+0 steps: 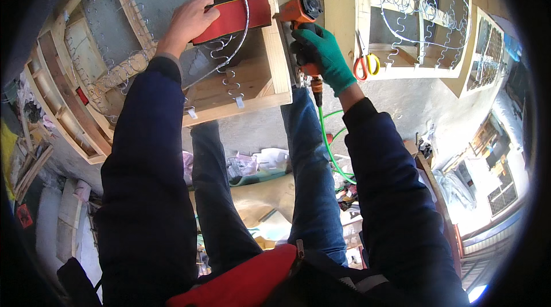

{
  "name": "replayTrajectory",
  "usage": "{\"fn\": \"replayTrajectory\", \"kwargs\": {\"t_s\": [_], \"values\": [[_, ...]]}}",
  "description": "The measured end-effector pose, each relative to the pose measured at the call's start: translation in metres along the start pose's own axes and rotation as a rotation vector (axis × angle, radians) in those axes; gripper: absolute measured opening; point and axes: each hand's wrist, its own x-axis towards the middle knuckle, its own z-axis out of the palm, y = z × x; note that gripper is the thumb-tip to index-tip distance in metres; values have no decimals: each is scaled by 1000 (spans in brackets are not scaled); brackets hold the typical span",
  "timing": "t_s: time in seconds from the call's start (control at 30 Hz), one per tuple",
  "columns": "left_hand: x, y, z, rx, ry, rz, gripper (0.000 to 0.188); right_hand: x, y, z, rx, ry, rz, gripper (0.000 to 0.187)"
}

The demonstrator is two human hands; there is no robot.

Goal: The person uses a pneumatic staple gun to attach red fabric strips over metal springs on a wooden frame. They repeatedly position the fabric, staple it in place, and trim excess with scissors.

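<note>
My bare left hand is closed on one end of a red webbing strap with dark edges. The strap runs rightward to the wooden side rail of a seat frame strung with zigzag springs. A pale wire hoop crosses over the strap. In a green glove, my right hand grips an orange and black air staple gun. Its nose points left, at the outer side of the rail by the strap's end; whether it touches is hard to tell. A green air hose hangs from the handle.
Right of the gun, scissors with red and yellow handles hang on another sprung frame. A curved wooden frame stands at the left. Wood scraps lie at far left, and crumpled wrapping lies beyond my legs.
</note>
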Motion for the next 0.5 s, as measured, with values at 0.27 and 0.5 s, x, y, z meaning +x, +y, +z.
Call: {"fn": "replayTrajectory", "kwargs": {"t_s": [0.27, 0.5], "values": [[-2, 4, 1, 74, 19, -68, 30, 29, 7, 51, -192, 174, -217, 30], [-5, 11, -3, 110, 26, -64, 30, 51, 9, 62, -284, 202, -235, 31]]}}
